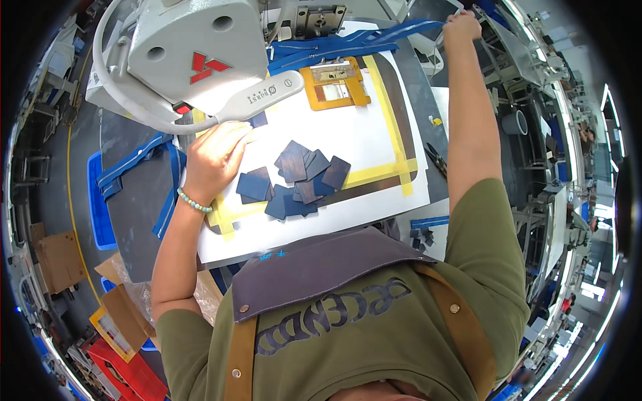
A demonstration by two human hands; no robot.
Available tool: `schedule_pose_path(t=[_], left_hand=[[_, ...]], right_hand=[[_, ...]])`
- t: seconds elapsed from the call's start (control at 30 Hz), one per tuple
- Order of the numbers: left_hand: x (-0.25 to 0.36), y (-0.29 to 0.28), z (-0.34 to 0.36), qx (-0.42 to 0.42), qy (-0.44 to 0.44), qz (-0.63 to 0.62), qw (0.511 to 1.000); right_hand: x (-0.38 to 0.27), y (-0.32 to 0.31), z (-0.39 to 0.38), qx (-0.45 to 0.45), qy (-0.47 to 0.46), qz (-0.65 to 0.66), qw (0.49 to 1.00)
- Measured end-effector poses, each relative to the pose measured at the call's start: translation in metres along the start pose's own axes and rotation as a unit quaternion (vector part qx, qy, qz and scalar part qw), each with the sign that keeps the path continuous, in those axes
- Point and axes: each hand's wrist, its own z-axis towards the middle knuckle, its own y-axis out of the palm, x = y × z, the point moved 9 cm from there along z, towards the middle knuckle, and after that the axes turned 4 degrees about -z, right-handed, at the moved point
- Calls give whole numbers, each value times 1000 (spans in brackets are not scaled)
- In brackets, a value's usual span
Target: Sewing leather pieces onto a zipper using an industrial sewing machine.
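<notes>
My left hand (215,155), with a beaded bracelet, is pinched on a small dark navy square (257,119), partly hidden beside the grey sewing machine's arm (174,60). My right hand (463,28) is raised at the upper right, closed on a long blue zipper tape (414,30) that runs toward more blue zippers (301,55) behind the machine bed. Several dark square patches (293,164) lie loosely piled on white board (234,240) edged with yellow tape (374,174). A yellow clamp fixture (321,97) sits near the machine head.
Blue zippers (140,160) hang over the grey table (130,234) at left, beside a blue bin (100,220). Scissors (435,160) lie at the right. Cardboard boxes (60,260), a red crate (124,371) and a white bucket (515,122) stand around the table.
</notes>
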Motion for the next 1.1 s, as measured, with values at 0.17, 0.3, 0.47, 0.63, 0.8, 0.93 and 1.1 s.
schedule_pose_path(t=[0.17,0.3,0.47,0.63,0.8,0.93,1.1], left_hand=[[-4,0,-6,-3,-14,9,1000],[0,4,1,-4,11,17,1000],[-2,9,3,-11,28,16,999],[-5,9,-4,-15,22,29,999],[-4,9,-4,-14,26,25,999],[-7,9,-7,-6,20,24,999],[-7,9,-5,0,27,25,999]], right_hand=[[-61,16,23,-229,12,201,952],[-172,33,-142,-183,-295,-61,936],[-162,69,-337,-275,-525,-489,640],[-50,50,-456,-581,-445,-368,574],[-51,55,-425,-575,-391,-352,626],[-40,53,-409,-649,-346,-420,532],[-13,37,-442,-720,-342,-389,462]])
